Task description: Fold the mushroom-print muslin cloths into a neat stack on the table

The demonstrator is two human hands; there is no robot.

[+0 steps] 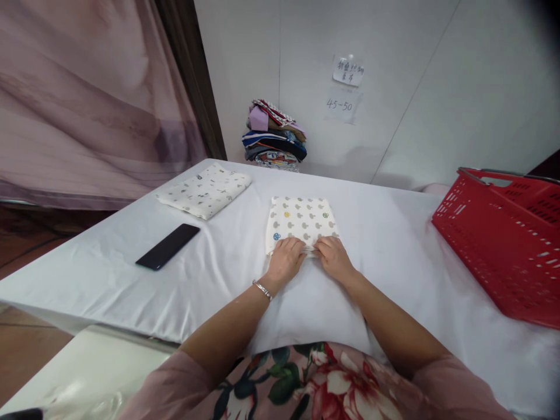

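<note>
A white cloth (301,217), printed with grey shapes and a few coloured ones, lies folded into a thick square in front of me. My left hand (286,256) is on its near edge at the left, fingers bent over the layers. Close by on the right, my right hand (335,256) pinches the same edge, its thumb side toward the left hand. Several stacked layers show between the two hands. The parts of the cloth under my fingers are hidden.
A second folded white patterned cloth (207,191) rests at the table's far left, with a black phone-like slab (168,247) nearer me. A red basket (507,251) stands on the right. Beyond the white-covered table (394,233) is a fabric pile (275,137) by the wall.
</note>
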